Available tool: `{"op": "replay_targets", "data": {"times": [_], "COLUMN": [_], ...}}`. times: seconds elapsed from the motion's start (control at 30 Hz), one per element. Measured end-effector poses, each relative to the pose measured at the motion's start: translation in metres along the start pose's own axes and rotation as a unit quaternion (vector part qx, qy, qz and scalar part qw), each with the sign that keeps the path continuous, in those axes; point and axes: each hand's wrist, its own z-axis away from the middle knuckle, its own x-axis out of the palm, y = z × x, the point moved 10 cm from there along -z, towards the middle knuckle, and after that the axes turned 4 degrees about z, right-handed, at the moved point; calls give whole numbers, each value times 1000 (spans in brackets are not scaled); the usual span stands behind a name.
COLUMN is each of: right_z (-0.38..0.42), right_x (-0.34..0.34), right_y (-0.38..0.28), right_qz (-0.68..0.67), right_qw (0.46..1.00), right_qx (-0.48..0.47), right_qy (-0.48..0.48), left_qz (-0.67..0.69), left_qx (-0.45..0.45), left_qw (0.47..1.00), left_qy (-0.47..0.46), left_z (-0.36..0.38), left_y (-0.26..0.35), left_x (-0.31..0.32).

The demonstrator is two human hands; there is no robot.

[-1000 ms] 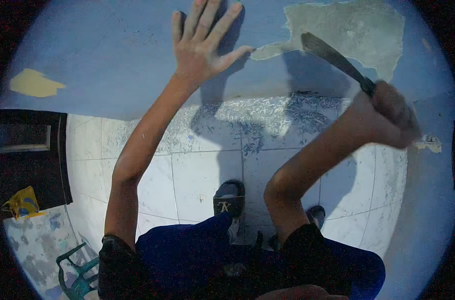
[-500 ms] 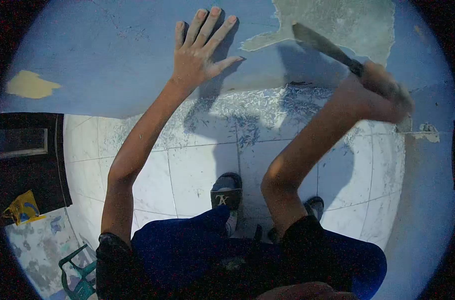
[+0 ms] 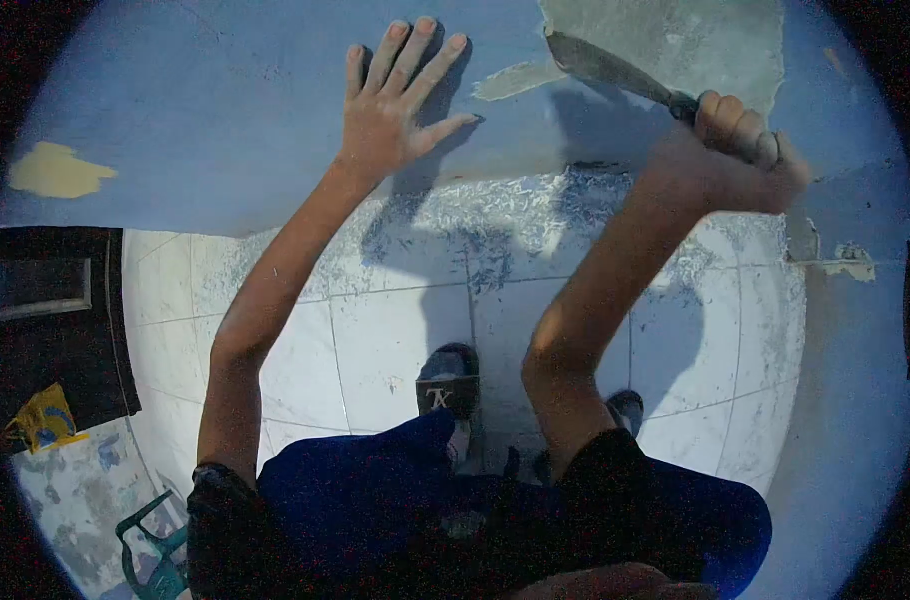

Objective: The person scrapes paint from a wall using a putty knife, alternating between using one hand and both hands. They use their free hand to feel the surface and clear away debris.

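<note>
My left hand (image 3: 387, 110) lies spread against the blue wall (image 3: 235, 110), fingers pointing up and dusted pale. My right hand (image 3: 743, 145) is wrapped round the handle of a scraper (image 3: 615, 70) with a long, dark blade. The blade slants up and left, its tip at the left border of a bare grey patch (image 3: 715, 50) where the blue paint is gone. A smaller grey streak (image 3: 520, 80) shows on the wall just left of the blade tip, between it and my left hand.
Paint flakes (image 3: 475, 220) litter the white tiled floor (image 3: 385, 340) along the wall's foot. A dark door (image 3: 45, 340), a yellow bag (image 3: 47, 418) and a green plastic chair (image 3: 155, 550) are at the left. A yellowish patch (image 3: 60, 170) marks the wall.
My right hand has moved left and slightly up with the scraper, bringing the blade tip to the grey patch's left border. My left hand stays pressed to the wall.
</note>
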Motion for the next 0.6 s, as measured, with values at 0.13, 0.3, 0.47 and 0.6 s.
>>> {"op": "replay_targets", "data": {"times": [0.13, 0.3, 0.47, 0.6], "right_z": [5, 18, 97, 166], "right_x": [-4, 0, -48, -109], "right_y": [-35, 22, 3, 11], "right_qz": [199, -94, -43, -16], "right_qw": [974, 973, 879, 829], "right_qx": [-76, 203, 447, 547], "right_qy": [81, 60, 158, 119], "left_qz": [-1, 50, 127, 127], "left_qx": [-1, -38, -46, -45], "left_qw": [1000, 997, 973, 958], "left_qy": [-14, -51, -188, -255], "left_z": [6, 20, 60, 91], "left_y": [2, 6, 26, 31], "left_x": [6, 12, 41, 54]}}
